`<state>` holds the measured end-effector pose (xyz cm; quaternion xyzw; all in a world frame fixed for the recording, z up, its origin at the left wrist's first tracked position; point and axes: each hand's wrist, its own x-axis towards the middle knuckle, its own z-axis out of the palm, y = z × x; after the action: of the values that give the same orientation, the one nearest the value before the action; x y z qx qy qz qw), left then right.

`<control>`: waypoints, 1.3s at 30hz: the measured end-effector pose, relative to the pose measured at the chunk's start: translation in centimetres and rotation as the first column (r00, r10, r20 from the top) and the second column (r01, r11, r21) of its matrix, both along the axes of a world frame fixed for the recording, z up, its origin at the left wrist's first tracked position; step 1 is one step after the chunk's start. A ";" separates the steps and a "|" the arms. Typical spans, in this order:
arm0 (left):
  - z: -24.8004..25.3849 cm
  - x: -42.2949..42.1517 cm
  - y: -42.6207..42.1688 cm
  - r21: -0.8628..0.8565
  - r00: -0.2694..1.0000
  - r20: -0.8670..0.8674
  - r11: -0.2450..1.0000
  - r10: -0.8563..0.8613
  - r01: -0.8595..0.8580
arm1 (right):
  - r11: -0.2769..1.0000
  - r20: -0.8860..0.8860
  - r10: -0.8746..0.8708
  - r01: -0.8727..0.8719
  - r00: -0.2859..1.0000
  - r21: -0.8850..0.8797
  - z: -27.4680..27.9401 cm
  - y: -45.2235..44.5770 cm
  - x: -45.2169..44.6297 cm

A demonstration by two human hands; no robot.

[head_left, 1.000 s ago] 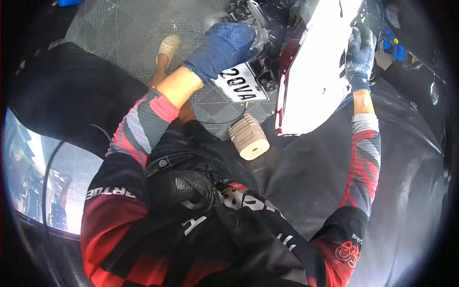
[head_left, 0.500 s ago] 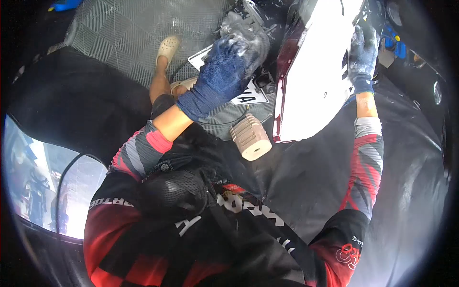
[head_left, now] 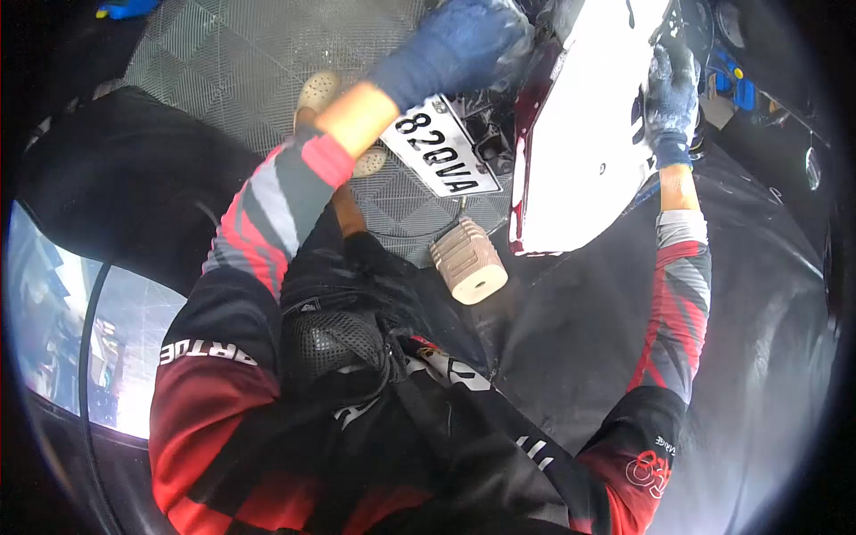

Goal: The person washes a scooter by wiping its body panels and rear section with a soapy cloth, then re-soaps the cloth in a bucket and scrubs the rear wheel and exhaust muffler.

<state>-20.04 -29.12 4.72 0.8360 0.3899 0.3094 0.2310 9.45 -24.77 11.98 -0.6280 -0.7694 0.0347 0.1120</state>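
My left hand (head_left: 468,46), in a dark blue glove, is closed at the top centre, beside dark motorcycle parts. Its fingertips are blurred against something whitish and wet, so what they hold is hidden. Below it a white licence plate (head_left: 439,150) lies tilted. At the upper right my right hand (head_left: 672,100), also gloved and smeared with pale foam, rests with fingers stretched out along the right side of a glossy white panel (head_left: 584,169) with a dark red edge. The panel is strongly lit.
A beige block-shaped object (head_left: 468,263) is below the plate. Beige clogs (head_left: 317,92) on feet stand on the grey patterned floor (head_left: 223,80). Black sheeting (head_left: 571,339) covers the lower right. Blue objects (head_left: 743,92) lie at the upper right, and a reflective surface (head_left: 134,330) is at the left.
My left hand first came down and left over the plate, then went up and right, uncovering more of the plate's characters. My right hand stays on the panel's side.
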 end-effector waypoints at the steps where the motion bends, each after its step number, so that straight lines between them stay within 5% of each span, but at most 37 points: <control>1: 0.8 -0.4 -1.1 -0.039 0.996 0.089 0.999 -0.022 0.025 | 1.000 -0.005 -0.003 0.003 1.000 0.005 -0.1 0.0 -0.2; 2: 3.9 -1.4 -1.6 -0.074 0.995 -0.100 0.997 -0.021 0.013 | 0.998 -0.006 0.019 -0.019 1.000 0.066 -0.3 0.0 -0.1; 3: 3.6 -1.6 -2.3 -0.066 0.995 -0.100 0.998 -0.026 0.019 | 0.991 -0.002 0.040 -0.039 0.999 0.128 -0.4 0.0 0.1; 5: 2.0 -1.3 -3.6 0.302 0.993 0.053 0.946 0.105 -0.116 | 0.978 0.191 0.134 -0.161 0.972 0.131 -0.7 0.2 1.0; 7: 4.4 -1.0 -1.8 0.193 0.997 0.082 0.981 0.012 -0.028 | 0.996 -0.037 0.023 -0.020 0.999 0.088 0.0 -0.3 -0.5; 8: 7.2 -0.2 0.3 -0.117 0.935 -0.322 0.986 -0.149 0.117 | 0.997 -0.047 0.014 -0.011 0.999 0.077 0.0 -0.3 -0.5; 9: 8.9 0.3 1.2 -0.443 0.694 -0.602 0.888 -0.394 0.119 | 0.999 -0.097 -0.036 0.036 0.995 0.002 0.8 -0.7 -1.4; 10: 3.0 0.6 0.9 0.004 0.877 -0.456 0.984 -0.155 0.176 | 0.996 -0.061 -0.026 0.031 0.998 0.085 0.4 -0.7 -1.2; 11: 3.4 0.7 1.5 0.016 0.876 -0.459 0.984 -0.149 0.176 | 0.985 -0.025 -0.013 0.017 1.000 0.174 -0.2 -0.2 -0.8; 13: 4.9 0.9 2.1 -0.471 0.927 -0.342 0.882 -0.158 -0.023 | 0.988 -0.010 0.007 -0.005 1.000 0.151 -0.2 0.1 -0.4; 17: 1.0 1.2 0.0 -0.428 0.853 -0.518 0.881 -0.057 -0.201 | 0.997 -0.068 -0.037 0.042 0.997 0.072 -0.1 -0.2 -0.6; 19: -4.8 -1.3 -0.9 -0.164 0.944 -0.028 0.930 0.328 -0.328 | 0.997 -0.101 -0.064 0.067 0.993 0.032 -0.1 -0.3 -0.4; 21: -5.3 -4.0 0.4 -0.031 0.836 -0.521 0.975 0.171 -0.219 | 0.995 -0.132 -0.098 0.099 0.986 -0.001 -0.1 -0.6 0.0; 25: -10.4 -10.8 2.9 -0.125 0.852 -0.366 0.887 0.374 -0.444 | 0.977 -0.250 -0.191 0.160 0.949 -0.141 -0.2 -1.2 0.4; 26: -9.2 -11.7 3.5 -0.109 0.859 -0.366 0.900 0.359 -0.423 | 0.954 -0.326 -0.256 0.184 0.910 -0.238 0.2 -1.3 0.4; 27: -7.2 -12.7 3.1 0.066 0.856 -0.415 0.948 0.310 -0.311 | 0.873 -0.425 -0.419 0.227 0.802 -0.431 0.4 -0.9 0.4; 28: -4.9 -13.3 2.7 0.233 0.844 -0.465 0.956 0.268 -0.175 | 0.860 -0.365 -0.448 0.281 0.816 -0.427 -2.4 -0.1 1.9; 29: -2.5 -13.3 2.7 0.251 0.851 -0.463 0.957 0.248 -0.143 | 0.977 -0.179 -0.209 0.197 0.961 -0.081 -2.4 -0.9 1.6; 30: 0.0 -12.9 3.1 0.280 0.867 -0.419 0.946 0.271 -0.161 | 0.949 0.129 -0.135 0.091 0.982 0.303 -2.7 -1.7 1.5; 32: 5.0 -11.8 3.8 0.336 0.897 -0.359 0.932 0.260 -0.136 | 0.934 0.044 -0.287 0.270 0.957 0.233 -0.6 -1.3 -2.0; 33: 7.7 -11.2 3.9 0.370 0.894 -0.368 0.922 0.256 -0.112 | 0.927 0.015 -0.239 0.223 0.971 0.302 -1.4 -1.5 -1.8; 35: 13.0 -9.4 4.4 0.421 0.904 -0.372 0.906 0.209 -0.036 | 0.987 0.283 -0.159 0.153 0.946 0.043 1.4 -3.5 -4.4; 36: 15.9 -7.9 4.6 0.286 0.986 -0.146 0.958 0.081 -0.037 | 0.947 -0.044 -0.321 0.320 0.946 -0.033 3.8 -5.3 -6.4; 37: 18.6 -6.3 4.7 0.136 0.995 0.095 0.991 -0.028 0.015 | 0.886 -0.360 -0.463 0.442 0.810 -0.144 6.2 -7.4 -8.3; 39: 24.1 -2.9 3.9 0.195 0.968 0.130 0.963 -0.214 0.187 | 0.958 -0.746 -0.286 0.164 0.601 -0.236 8.5 -10.9 -9.4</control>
<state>-22.90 -25.25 28.87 0.8630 0.2547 0.3806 0.2132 0.00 -35.66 20.46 -0.6503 -0.5566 0.3407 0.3888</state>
